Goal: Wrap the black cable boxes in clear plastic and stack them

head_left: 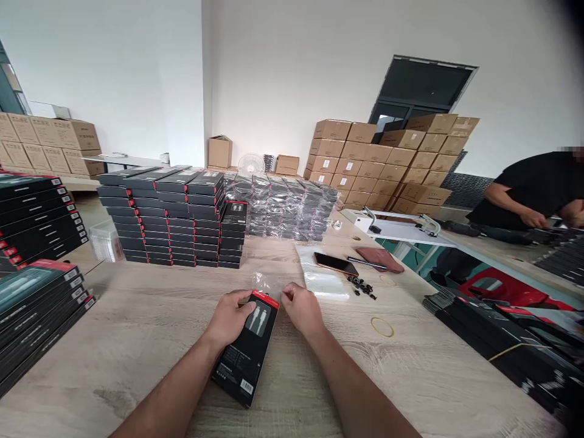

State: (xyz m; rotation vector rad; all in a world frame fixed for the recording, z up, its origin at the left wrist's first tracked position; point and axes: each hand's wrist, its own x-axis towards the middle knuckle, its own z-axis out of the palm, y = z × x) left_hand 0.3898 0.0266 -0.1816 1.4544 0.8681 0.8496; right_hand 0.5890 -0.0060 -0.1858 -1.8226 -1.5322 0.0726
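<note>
A flat black and red cable box (246, 353), with a picture of white cable plugs, lies slanted over the table in front of me. My left hand (230, 319) is closed on its upper left edge, thumb on the front face. Just past the box's red top end, a clear plastic bag (262, 282) shows, crinkled. My right hand (301, 307) is closed in a pinch by the box's top right corner, at the bag's edge; its fingertips partly hide what they grip.
Stacked black boxes (173, 225) stand ahead, with plastic-wrapped ones (283, 210) beside them. More piles (36, 304) are at left. To the right lie a phone (335, 263), clear bags (322, 283), small black pieces (360, 286) and a rubber band (382, 327). A co-worker (533, 188) stands far right.
</note>
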